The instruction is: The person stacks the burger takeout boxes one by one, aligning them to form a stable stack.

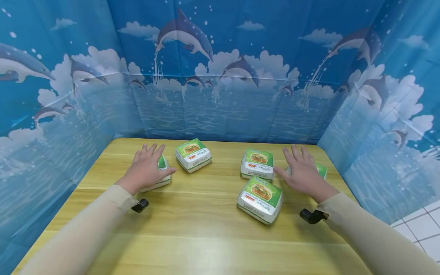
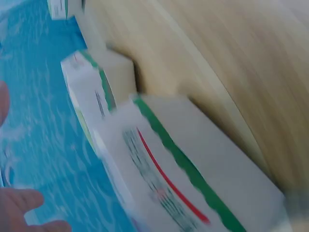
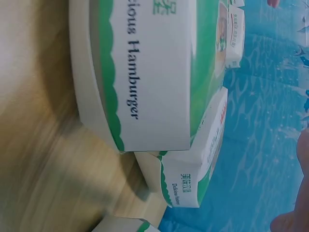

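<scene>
My left hand is spread over a white and green hamburger box at the table's left, hiding much of its top. In the left wrist view that hamburger box fills the lower middle, with fingers off to its left. On the right, my right hand spreads its fingers above another hamburger box, mostly covered by the hand. Left of the right hand stand two more boxes, a rear one and a front one, close together. Nothing is gripped by either hand.
One more hamburger box sits near the back edge, right of the left hand. The wooden table meets a blue dolphin-print curtain at the back and sides. White floor tiles show at the lower right.
</scene>
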The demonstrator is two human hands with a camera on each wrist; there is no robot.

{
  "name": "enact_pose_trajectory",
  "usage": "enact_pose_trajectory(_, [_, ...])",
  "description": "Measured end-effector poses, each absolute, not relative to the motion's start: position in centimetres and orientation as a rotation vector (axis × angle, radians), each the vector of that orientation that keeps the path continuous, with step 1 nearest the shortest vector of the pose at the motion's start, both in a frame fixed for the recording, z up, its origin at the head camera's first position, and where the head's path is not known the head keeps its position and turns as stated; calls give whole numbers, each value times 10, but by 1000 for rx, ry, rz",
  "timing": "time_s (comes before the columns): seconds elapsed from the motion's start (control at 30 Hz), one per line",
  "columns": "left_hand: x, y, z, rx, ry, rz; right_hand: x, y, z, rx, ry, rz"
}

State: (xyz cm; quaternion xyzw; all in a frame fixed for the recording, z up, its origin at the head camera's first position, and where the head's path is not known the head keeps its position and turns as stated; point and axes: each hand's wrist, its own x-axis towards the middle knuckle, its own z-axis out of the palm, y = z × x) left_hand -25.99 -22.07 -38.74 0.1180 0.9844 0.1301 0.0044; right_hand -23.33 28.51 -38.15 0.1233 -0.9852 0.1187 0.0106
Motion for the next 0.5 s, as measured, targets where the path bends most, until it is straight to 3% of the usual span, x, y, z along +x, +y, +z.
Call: enact_pose_trajectory(0.5, [-254,-271,-392,285,3056,523,-211,286,-394,395,-3084,484])
